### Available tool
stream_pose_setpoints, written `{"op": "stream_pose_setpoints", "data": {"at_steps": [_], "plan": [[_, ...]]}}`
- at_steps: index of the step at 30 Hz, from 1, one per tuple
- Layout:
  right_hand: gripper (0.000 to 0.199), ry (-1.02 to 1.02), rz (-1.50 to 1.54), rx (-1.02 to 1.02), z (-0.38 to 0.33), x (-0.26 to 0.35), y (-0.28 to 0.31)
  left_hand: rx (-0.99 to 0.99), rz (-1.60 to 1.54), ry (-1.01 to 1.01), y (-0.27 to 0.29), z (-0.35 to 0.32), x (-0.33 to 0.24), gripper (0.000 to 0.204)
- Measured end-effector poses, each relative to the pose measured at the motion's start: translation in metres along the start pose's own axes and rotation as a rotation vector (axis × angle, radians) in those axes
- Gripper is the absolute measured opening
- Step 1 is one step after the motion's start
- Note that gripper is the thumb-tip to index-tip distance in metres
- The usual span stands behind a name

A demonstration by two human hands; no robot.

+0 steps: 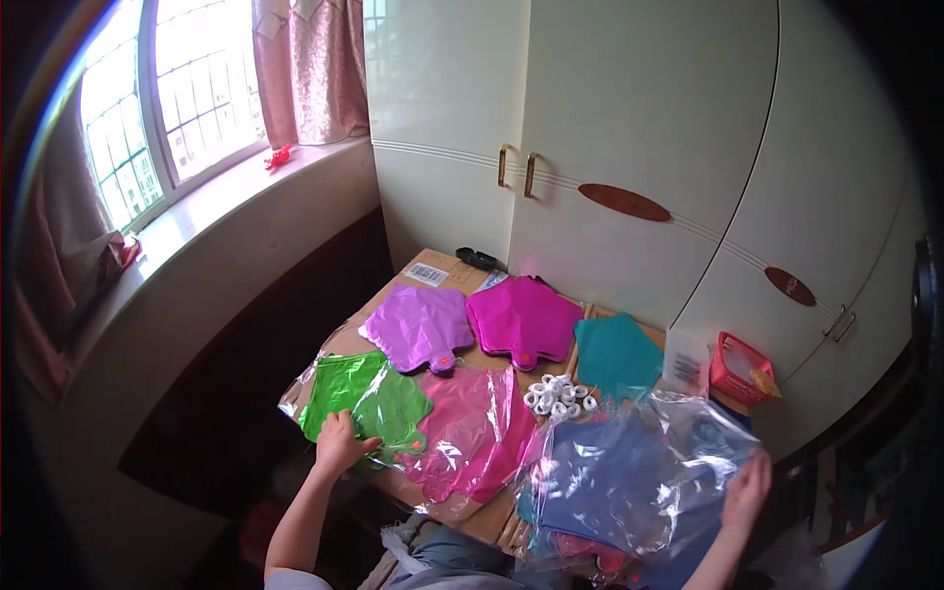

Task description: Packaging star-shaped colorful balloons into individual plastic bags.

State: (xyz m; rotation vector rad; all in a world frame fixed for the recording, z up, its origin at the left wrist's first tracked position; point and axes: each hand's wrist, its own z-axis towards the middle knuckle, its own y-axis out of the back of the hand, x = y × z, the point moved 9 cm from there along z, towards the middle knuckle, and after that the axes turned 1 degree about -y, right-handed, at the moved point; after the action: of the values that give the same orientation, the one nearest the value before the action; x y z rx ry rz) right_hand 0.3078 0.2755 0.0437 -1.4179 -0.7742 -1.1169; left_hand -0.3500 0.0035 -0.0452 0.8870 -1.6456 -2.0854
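Observation:
My left hand (342, 442) rests on a green star-shaped foil balloon (352, 391), thumb stretched out to the side and fingers apart. At the right, my right hand (747, 489) is closed on the edge of a clear plastic bag (703, 442). The bag spreads over a flat blue foil balloon (600, 492), with teal and pink foil showing beneath. Between the hands lies a pink foil balloon (472, 433), under shiny clear plastic. Farther back are flat stacks of purple foil balloons (418, 324) and magenta foil balloons (526, 320), beside a teal foil balloon (619, 354).
Several white rings (559, 396) lie heaped mid-table on the brown cardboard (344, 344). A red plastic basket (739, 369) stands at the right. At the back is a black object (476, 258), close against the white cabinet (629, 128). A windowsill (211, 221) runs along the left.

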Motion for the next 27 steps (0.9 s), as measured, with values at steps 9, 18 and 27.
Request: {"op": "stream_pose_setpoints", "data": {"at_steps": [9,18,27], "plan": [[0.023,0.291,0.44,0.144,-0.031,0.094,-0.013,0.319,-0.732,0.193,-0.015,0.022,0.016,0.025],[0.022,0.356,-0.012,0.414,-0.064,0.068,-0.105,0.607,-1.845,0.149,0.033,0.035,-0.079,0.016],[0.024,0.549,-0.027,0.514,-0.106,0.093,-0.189,0.477,-1.745,-0.173,0.124,0.015,-0.147,0.013]]}}
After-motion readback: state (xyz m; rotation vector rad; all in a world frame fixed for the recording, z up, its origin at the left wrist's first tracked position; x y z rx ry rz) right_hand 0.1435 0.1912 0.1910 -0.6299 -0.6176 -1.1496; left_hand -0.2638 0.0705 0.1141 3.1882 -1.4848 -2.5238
